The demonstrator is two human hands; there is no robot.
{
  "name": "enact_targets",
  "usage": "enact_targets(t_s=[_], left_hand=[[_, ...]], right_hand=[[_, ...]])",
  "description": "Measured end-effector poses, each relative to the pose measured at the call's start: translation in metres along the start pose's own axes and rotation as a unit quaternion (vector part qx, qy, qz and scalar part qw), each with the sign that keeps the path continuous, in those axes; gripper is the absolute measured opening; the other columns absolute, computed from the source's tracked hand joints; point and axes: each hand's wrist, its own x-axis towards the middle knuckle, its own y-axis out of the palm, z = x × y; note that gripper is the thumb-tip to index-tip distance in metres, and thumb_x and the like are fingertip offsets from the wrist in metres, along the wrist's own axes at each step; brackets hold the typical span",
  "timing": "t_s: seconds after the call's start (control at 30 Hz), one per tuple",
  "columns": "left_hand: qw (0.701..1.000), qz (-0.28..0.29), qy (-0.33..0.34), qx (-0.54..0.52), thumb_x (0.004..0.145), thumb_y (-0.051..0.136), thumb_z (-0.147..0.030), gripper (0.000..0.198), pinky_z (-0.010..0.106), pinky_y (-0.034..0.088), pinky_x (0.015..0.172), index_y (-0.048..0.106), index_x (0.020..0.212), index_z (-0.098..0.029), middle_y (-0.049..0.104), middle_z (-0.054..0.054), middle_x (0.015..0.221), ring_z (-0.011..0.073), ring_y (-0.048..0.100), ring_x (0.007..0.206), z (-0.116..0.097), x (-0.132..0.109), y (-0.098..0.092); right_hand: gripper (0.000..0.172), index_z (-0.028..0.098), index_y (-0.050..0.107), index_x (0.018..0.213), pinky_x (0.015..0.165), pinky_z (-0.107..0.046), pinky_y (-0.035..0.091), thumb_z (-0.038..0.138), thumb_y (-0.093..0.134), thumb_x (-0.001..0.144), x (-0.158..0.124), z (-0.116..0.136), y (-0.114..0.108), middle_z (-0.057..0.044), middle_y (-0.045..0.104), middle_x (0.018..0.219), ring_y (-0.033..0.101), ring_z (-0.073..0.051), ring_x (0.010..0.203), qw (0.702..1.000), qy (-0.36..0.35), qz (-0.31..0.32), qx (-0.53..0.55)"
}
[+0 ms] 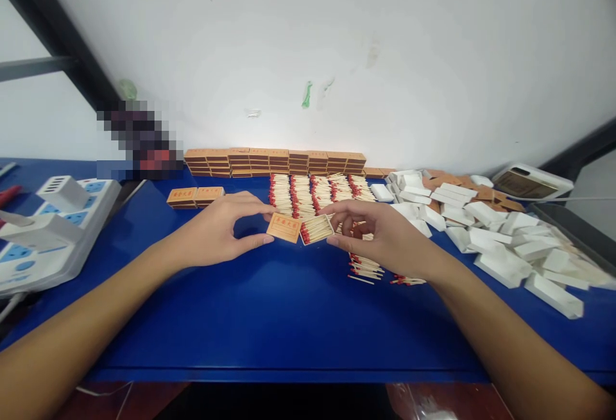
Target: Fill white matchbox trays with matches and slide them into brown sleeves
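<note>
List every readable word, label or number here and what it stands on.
Nothing reads clearly.
Matchbox sleeve in left hand: red characters, too blurred.
Match tray in right hand: no print.
Two matchboxes on the table: red print, too small.
Power strip: no legible marking.

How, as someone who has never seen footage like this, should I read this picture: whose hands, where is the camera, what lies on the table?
No machine here: a person works with bare hands. The single picture comes from a camera worn on their head, looking forward and down, so both arms reach in from below. The left hand pinches an orange matchbox sleeve; the right hand holds a white tray full of red-tipped matches, right beside the sleeve. On the blue table lie rows of matches, stacked orange boxes along the wall, a heap of white trays on the right, loose matches by the right hand, and a white power strip at far left.
</note>
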Motion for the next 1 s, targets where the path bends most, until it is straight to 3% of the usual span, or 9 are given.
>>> enact_targets(t_s=[0.13,0.3,0.5,0.63,0.73,1.0], left_hand=[[1.000,0.002,-0.010,-0.016,0.096,0.076,-0.050,0.044,0.040,0.054,0.097,0.076,0.129,-0.021,0.078,0.007,0.117,0.0246,0.072,0.106,-0.003,0.001,0.000],[0.998,-0.010,-0.033,-0.048,0.092,0.078,-0.054,0.043,0.038,0.056,0.093,0.078,0.123,-0.024,0.080,0.005,0.117,0.0244,0.073,0.104,-0.003,0.002,0.000],[0.992,-0.024,-0.075,-0.099,0.087,0.083,-0.055,0.047,0.040,0.059,0.101,0.080,0.121,-0.024,0.082,0.006,0.119,0.0254,0.076,0.106,-0.003,0.000,0.001],[0.977,-0.024,-0.117,-0.175,0.087,0.082,-0.054,0.050,0.039,0.062,0.099,0.079,0.126,-0.024,0.083,0.006,0.118,0.0254,0.078,0.107,-0.005,0.002,-0.001],[0.963,-0.019,-0.136,-0.232,0.089,0.081,-0.052,0.042,0.036,0.064,0.097,0.081,0.119,-0.023,0.084,0.006,0.116,0.0254,0.079,0.106,-0.004,0.003,-0.001],[0.931,-0.029,-0.177,-0.319,0.085,0.087,-0.048,0.043,0.029,0.066,0.085,0.081,0.117,-0.021,0.085,0.005,0.090,0.0220,0.082,0.089,0.000,0.003,0.003]], right_hand=[[0.039,0.025,0.074,0.123,0.067,-0.032,0.056,0.043,0.081,0.089,0.001,0.000,0.002,-0.002,0.071,0.097,0.064,-0.016,0.076,1.000,-0.002,-0.001,0.016],[0.041,0.023,0.073,0.120,0.065,-0.030,0.056,0.046,0.084,0.088,0.002,0.000,0.007,-0.002,0.071,0.094,0.063,-0.015,0.076,0.998,-0.018,-0.049,0.044],[0.036,0.023,0.072,0.120,0.060,-0.027,0.054,0.044,0.081,0.092,-0.001,0.001,0.010,-0.002,0.069,0.092,0.061,-0.014,0.075,0.996,-0.043,-0.080,0.028],[0.035,0.023,0.070,0.120,0.057,-0.025,0.053,0.041,0.081,0.092,-0.002,0.004,0.012,-0.001,0.069,0.091,0.061,-0.014,0.073,0.992,-0.058,-0.109,0.016],[0.033,0.023,0.070,0.121,0.057,-0.025,0.053,0.038,0.080,0.093,-0.003,0.007,0.015,-0.001,0.071,0.090,0.062,-0.014,0.072,0.990,-0.069,-0.122,0.008],[0.031,0.023,0.069,0.123,0.058,-0.026,0.054,0.037,0.077,0.096,-0.006,0.009,0.021,0.000,0.073,0.086,0.064,-0.014,0.070,0.986,-0.075,-0.147,0.001]])
